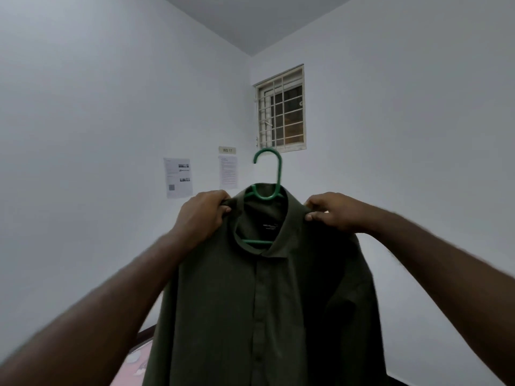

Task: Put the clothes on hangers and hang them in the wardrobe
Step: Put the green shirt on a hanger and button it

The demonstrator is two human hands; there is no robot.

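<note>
Fingers of both my left hand (202,215) and right hand (333,211) pinch the shirt (259,302) shoulders; it's on the hanger (269,174) already, so just the wardrobe's left, which isn't in view.

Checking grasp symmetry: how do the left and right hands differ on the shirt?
The left hand wraps its curled fingers over the shirt shoulder, back of hand facing the camera; the right hand pinches its shoulder between thumb and fingertips. The left hand sits closer to the collar edge; the right sits farther out. Both grip at the same height, holding the shirt on the green hanger.
</note>
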